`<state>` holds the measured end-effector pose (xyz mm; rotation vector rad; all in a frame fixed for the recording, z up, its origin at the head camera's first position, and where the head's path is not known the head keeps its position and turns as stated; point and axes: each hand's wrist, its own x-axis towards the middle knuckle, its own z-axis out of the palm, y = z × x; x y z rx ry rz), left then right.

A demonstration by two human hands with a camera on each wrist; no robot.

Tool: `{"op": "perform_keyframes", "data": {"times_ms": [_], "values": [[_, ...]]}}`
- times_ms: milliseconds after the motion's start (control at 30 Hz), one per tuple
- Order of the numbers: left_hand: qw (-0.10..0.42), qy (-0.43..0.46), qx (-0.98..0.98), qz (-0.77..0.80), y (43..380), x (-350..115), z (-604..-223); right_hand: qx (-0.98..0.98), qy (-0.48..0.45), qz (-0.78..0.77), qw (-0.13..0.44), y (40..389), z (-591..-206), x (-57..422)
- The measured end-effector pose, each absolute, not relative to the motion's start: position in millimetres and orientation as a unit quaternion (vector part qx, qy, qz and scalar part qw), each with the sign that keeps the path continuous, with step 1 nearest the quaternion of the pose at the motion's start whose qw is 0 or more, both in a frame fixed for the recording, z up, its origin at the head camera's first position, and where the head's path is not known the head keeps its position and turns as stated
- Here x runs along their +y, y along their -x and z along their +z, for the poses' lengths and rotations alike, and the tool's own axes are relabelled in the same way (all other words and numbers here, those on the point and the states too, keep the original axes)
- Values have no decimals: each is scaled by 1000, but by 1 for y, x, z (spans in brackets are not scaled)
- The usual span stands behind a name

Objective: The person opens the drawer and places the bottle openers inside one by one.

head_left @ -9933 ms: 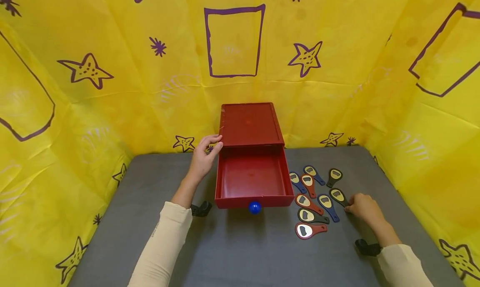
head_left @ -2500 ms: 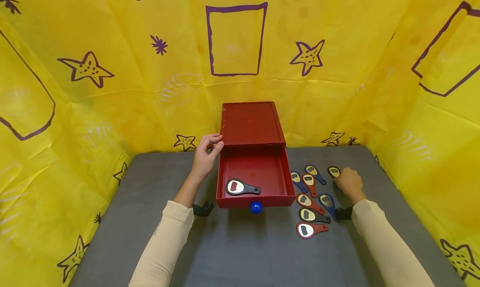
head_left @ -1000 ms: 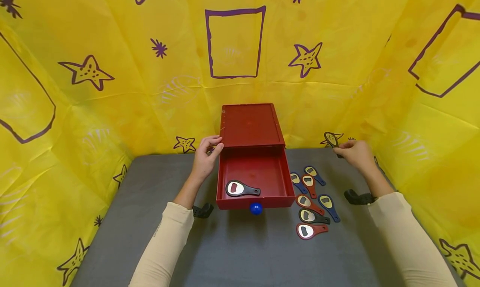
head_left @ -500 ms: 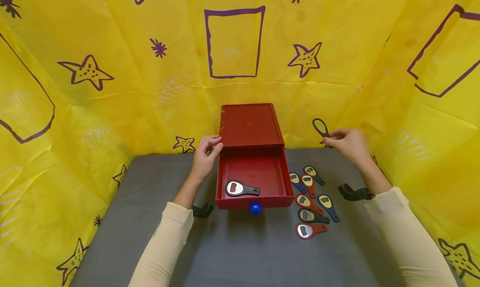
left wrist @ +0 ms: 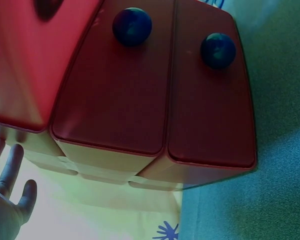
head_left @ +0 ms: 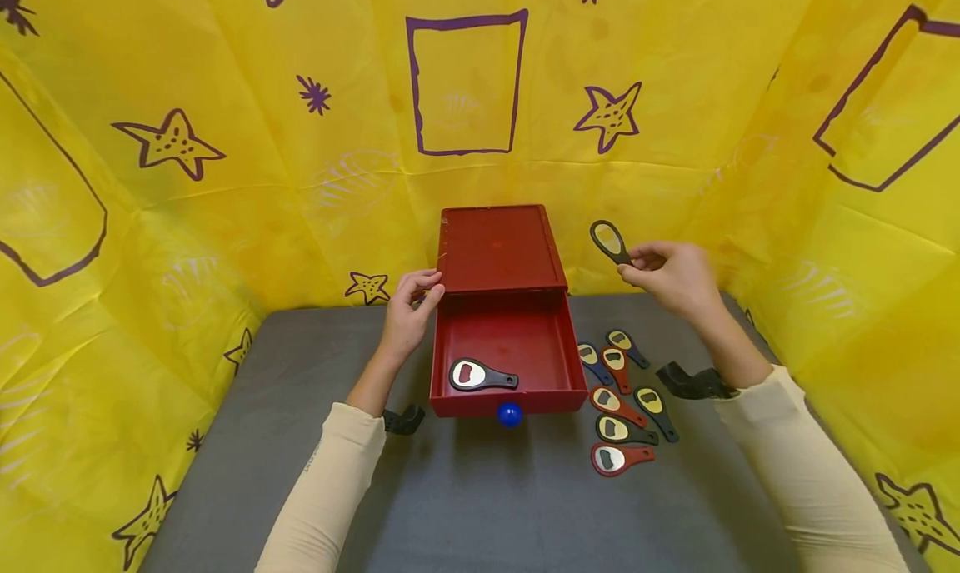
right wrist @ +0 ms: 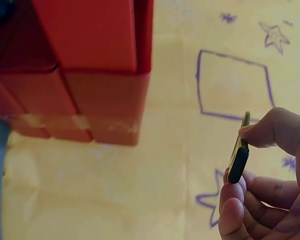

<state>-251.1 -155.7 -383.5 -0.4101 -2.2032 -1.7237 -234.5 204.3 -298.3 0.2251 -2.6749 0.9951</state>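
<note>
My right hand (head_left: 675, 280) pinches a black-rimmed bottle opener (head_left: 607, 240) by its handle, up in the air to the right of the red drawer unit (head_left: 498, 248). In the right wrist view the opener (right wrist: 239, 162) shows edge-on between thumb and fingers. My left hand (head_left: 408, 315) rests its fingertips against the unit's left side, fingers fairly straight. The top drawer (head_left: 517, 340) is pulled out and has a blue knob (head_left: 510, 415). Inside it, near the front, lies one black bottle opener (head_left: 495, 379). Several red, blue and black bottle openers (head_left: 617, 405) lie on the table right of the drawer.
Two lower drawers (left wrist: 115, 95) of the unit, each with a blue knob (left wrist: 218, 51), are closed. The unit stands on a grey table (head_left: 480, 506) near a yellow patterned cloth backdrop (head_left: 330, 215).
One black bottle opener has gone from the table into the drawer. My right hand has picked up another from the back right and carried it up and left. My left hand stays put.
</note>
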Motion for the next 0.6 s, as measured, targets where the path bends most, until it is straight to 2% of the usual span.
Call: {"op": "perform_keyframes", "data": {"times_ms": [333,600], "values": [[156,144,-767,-605,252,-156,-384,-916,-126,354,143,226,-287,175],[161,147,-769,-601,252,-156,-384,-910,-175,351,132,224,-293,149]]}}
